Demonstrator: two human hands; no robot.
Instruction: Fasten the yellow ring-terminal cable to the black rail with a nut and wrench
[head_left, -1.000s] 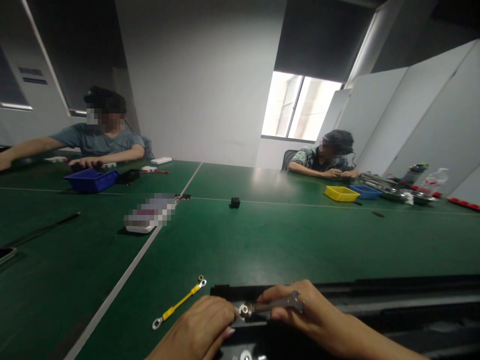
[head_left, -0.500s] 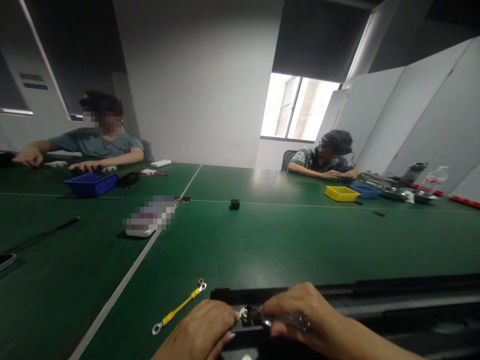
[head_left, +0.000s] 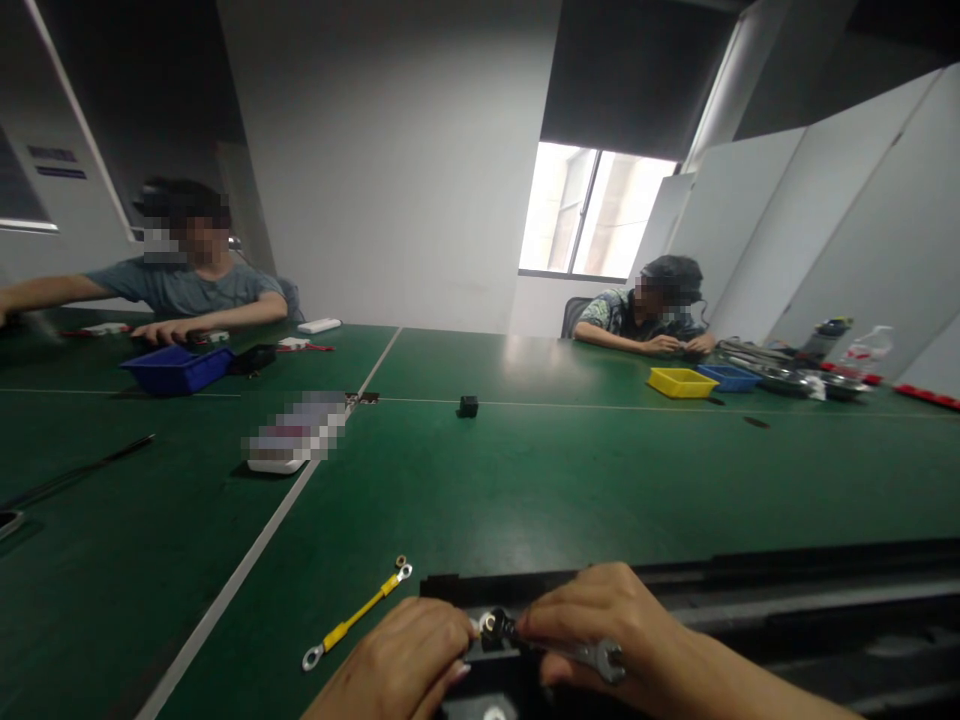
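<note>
My right hand (head_left: 611,625) is closed around a metal wrench (head_left: 592,655), its open-ended jaw sticking out below the fingers. Just left of the fingertips, a small dark round fitting with a brass-coloured centre (head_left: 491,624) sits at the end of a long black metal frame (head_left: 750,585). My left hand (head_left: 409,650) is closed beside that fitting, its fingertips against the frame's end. A trace of yellow and silver shows at those fingertips, but what they grip is hidden. On the table to the left lies a short yellow cable with ring terminals (head_left: 364,610), a small brass nut (head_left: 401,561) near its upper end.
The green table (head_left: 420,480) carries a white device (head_left: 296,435), a small black cube (head_left: 468,406), a blue bin (head_left: 180,370) and a yellow bin (head_left: 681,382). Two people sit across, one left (head_left: 217,290), one right (head_left: 630,320). Metal trays (head_left: 787,380) stand at right.
The wrench has turned slightly in my right hand, its jaw now lower and more visible. My left hand has barely moved. The person at left has stretched an arm further left.
</note>
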